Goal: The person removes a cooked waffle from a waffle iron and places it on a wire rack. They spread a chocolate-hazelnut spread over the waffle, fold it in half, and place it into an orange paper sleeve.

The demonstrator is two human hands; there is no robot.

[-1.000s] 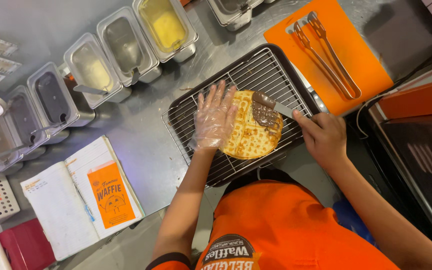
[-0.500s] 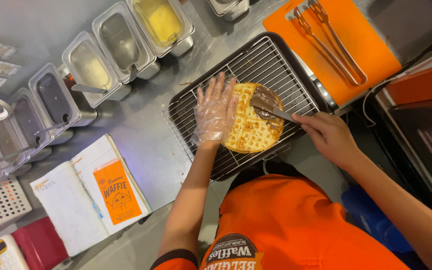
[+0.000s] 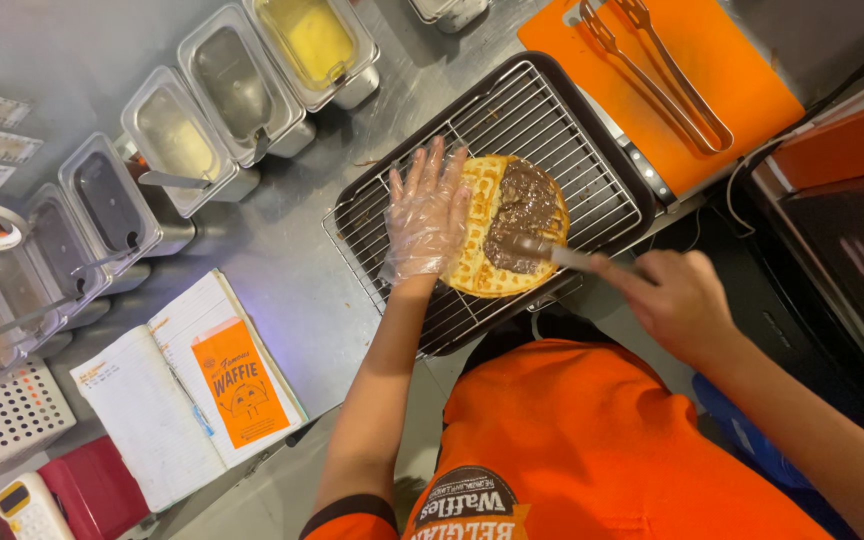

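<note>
on black wire rack [image 3: 592, 130] over metal desk [image 3: 292, 270]: round golden waffle [image 3: 487, 235], half under brown spread. left hand [image 3: 424, 212], gloved, fingers splayed flat, pins waffle edge. right hand [image 3: 674, 300] closed around flat metal spreader [image 3: 552, 252]; best keep blade low, strokes light toward bare half.

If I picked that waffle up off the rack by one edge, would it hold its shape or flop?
The waffle looks thin and wide, so it would probably sag or crack if lifted by one edge. The dark spread covers one half, likely making that side heavier and sticky. The gloved left hand presses on it, which hints it slides on the wire rack.
</note>
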